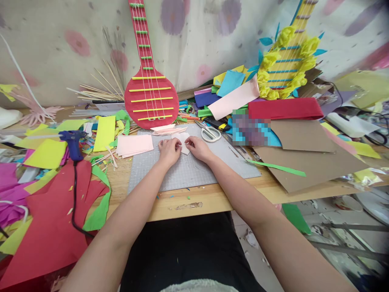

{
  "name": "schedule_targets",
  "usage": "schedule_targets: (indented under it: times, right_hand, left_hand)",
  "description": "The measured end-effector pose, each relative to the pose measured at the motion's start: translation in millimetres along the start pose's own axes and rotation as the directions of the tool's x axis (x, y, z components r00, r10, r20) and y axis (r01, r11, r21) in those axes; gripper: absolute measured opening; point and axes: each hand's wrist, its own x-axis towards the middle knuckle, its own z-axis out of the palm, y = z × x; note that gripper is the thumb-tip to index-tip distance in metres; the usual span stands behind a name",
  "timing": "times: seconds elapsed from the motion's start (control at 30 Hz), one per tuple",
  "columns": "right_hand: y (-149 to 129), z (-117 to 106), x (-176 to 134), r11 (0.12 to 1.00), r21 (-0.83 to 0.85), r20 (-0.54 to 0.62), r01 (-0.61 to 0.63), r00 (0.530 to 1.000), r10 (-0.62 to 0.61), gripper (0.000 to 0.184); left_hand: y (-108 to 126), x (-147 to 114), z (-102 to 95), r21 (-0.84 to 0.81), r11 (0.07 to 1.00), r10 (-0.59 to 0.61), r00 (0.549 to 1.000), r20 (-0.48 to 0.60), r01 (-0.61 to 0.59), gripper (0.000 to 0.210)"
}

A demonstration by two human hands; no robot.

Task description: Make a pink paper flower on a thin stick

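Observation:
Over the grey cutting mat [170, 178], a small piece of pale pink paper [184, 148] is held between both hands. My left hand [170, 151] pinches its left side with bent fingers. On the other side, my right hand [198, 147] grips the right edge between thumb and fingertips. A stack of pale pink paper rectangles [135, 146] lies left of my left hand. Just behind the hands are folded pale pink paper pieces [168, 129]. White-handled scissors [210, 134] rest on the mat beyond my right hand.
A red paper-covered stringed instrument [151, 99] leans at the back; a yellow one with paper flowers [285, 65] stands right. A blue glue gun [73, 142] and red paper [54, 211] lie left. Brown cardboard sheets [313, 162] and a metal ruler [238, 148] are right.

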Motion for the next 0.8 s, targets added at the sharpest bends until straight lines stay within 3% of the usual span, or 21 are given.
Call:
schedule_targets:
  times: [0.8]
  right_hand:
    - [-5.7,1.5,-4.4,0.99,-0.135,-0.017,0.034,0.999,-0.037,0.013]
  left_hand:
    - [2.8,-5.3,2.4,0.219,0.967,0.138,0.99,-0.036,-0.127,0.016]
